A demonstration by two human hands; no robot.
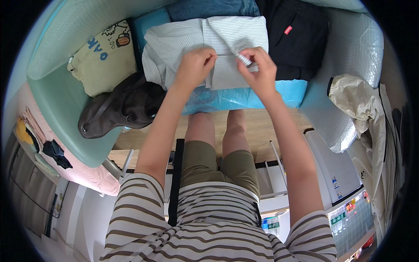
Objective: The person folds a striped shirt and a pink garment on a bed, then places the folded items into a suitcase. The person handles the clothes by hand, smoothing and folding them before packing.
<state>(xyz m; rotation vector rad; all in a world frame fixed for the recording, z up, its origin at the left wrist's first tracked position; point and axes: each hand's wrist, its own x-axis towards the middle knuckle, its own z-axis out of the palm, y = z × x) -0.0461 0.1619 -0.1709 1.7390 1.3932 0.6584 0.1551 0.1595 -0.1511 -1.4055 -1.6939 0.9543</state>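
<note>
A white and grey pinstriped shirt [231, 37], partly folded, lies spread in front of me. My right hand [259, 67] pinches a flap of it between thumb and fingers, lifting that edge a little off the rest. Over the shirt's middle, my left hand [194, 65] is closed with curled fingers; whether cloth is caught in them is hidden. Under the shirt shows a light-blue bubble-wrap surface [248, 98]. Black trousers [299, 41] with a small red tag lie folded just right of the shirt, and blue jeans [214, 8] lie behind it.
To the left are a folded pale-yellow printed top [107, 61] and a dark brown bag [124, 102] beside a green chair [61, 105]. Silvery bubble wrap [349, 100] rises at the right, with cream cloth [355, 98] hanging there. Wooden floor [257, 126] shows below.
</note>
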